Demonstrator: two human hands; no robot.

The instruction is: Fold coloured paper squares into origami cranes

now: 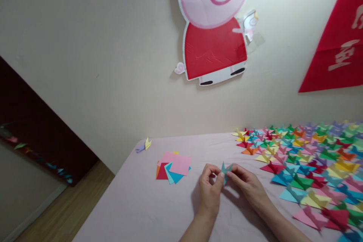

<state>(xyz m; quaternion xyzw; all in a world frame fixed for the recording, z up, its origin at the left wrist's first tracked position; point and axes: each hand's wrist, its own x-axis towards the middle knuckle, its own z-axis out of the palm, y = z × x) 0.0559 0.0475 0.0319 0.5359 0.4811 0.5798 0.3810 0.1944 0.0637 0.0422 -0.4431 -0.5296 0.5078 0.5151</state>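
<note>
My left hand point(210, 191) and my right hand point(246, 184) meet over the pink table point(136, 204), both pinched on a small teal folded paper piece point(226, 170) held between the fingertips. Its two points stick up above my fingers. A loose stack of coloured paper squares point(172, 165), pink on top with red, orange and blue beneath, lies just left of my hands.
Several rows of finished folded paper cranes point(306, 159) in many colours cover the right side of the table. A yellow and purple folded piece point(145, 145) sits at the far left corner. A cartoon pig decoration point(214, 26) and a red banner point(337, 45) hang on the wall behind.
</note>
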